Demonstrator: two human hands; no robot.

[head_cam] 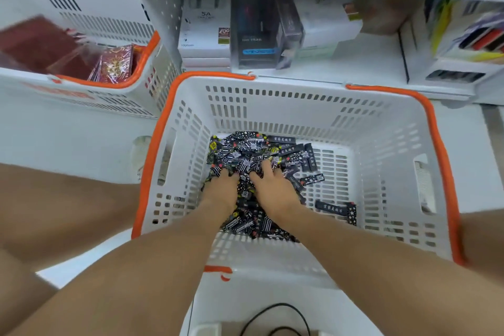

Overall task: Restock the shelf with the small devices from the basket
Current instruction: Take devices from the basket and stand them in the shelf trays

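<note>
A white basket with an orange rim [433, 128] stands on the floor in front of me. A heap of small black patterned devices [245, 153] lies on its bottom, with a few loose ones [335, 209] to the right. Both hands reach down into the heap. My left hand [222, 188] and my right hand [272, 187] lie side by side, fingers dug into the devices and curled around some of them. The shelf [368, 63] is just beyond the basket, low down, with boxed goods on it.
A second white basket [114, 82] with red packets stands at the left. Black and white product boxes [256, 33] fill the left part of the shelf; coloured items [480, 38] sit at the right. A black cable [275, 319] lies near my feet.
</note>
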